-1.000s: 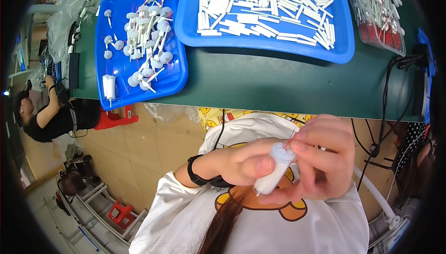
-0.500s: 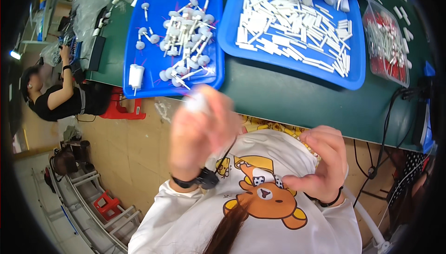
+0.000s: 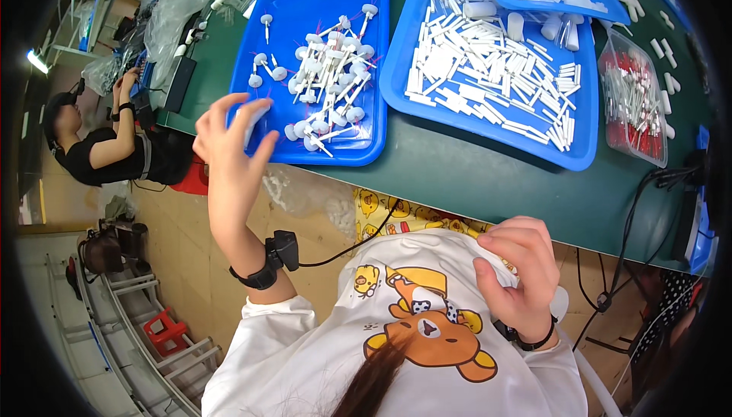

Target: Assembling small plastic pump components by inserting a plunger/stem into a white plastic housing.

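Note:
My left hand (image 3: 235,139) reaches over the near left corner of a blue tray (image 3: 252,66). Its fingers are spread and appear to hold nothing; white cylindrical pieces (image 3: 258,118) show partly between them and are otherwise hidden. In the same tray lies a heap of white sticks with round grey-white discs (image 3: 332,66) and thin pink wires. In front of my shirt, off the table, hovers my right hand (image 3: 526,272), loosely curved, thumb apart from the fingers, with nothing visible in it.
A second blue tray (image 3: 496,146) holds many white tubes (image 3: 473,66); another blue tray (image 3: 526,1) with translucent discs overlaps it. At right stand a clear box (image 3: 637,104) of red-and-white parts and black cables (image 3: 629,211). A co-worker (image 3: 114,139) works at far left.
My left hand has moved left and forward from the tray's front edge to its near left corner. The white piece in its fingers has been let go. My right hand has barely moved.

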The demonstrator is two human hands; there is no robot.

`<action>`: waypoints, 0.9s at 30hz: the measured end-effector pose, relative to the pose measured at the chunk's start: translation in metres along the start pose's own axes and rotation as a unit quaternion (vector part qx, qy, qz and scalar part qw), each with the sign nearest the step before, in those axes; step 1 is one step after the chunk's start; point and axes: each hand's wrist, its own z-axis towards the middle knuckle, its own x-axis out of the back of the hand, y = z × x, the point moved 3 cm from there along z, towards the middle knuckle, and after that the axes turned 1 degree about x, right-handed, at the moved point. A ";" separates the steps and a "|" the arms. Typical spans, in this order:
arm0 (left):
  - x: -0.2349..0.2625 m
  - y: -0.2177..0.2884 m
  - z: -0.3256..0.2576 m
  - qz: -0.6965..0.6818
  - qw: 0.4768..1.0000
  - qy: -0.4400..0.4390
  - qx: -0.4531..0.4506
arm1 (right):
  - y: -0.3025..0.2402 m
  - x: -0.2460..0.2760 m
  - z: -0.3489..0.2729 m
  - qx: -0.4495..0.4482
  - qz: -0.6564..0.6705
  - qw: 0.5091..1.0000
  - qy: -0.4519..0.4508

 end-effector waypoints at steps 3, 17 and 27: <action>-0.009 0.001 0.001 -0.010 0.998 -0.038 -0.042 | 0.001 0.001 0.000 -0.006 -0.008 1.000 0.001; 0.013 -0.010 0.006 -0.036 0.998 0.016 -0.040 | 0.003 0.002 0.000 -0.013 -0.012 1.000 0.001; 0.026 0.002 0.003 -0.115 0.991 0.064 0.005 | 0.004 0.002 0.004 -0.016 -0.012 1.000 0.001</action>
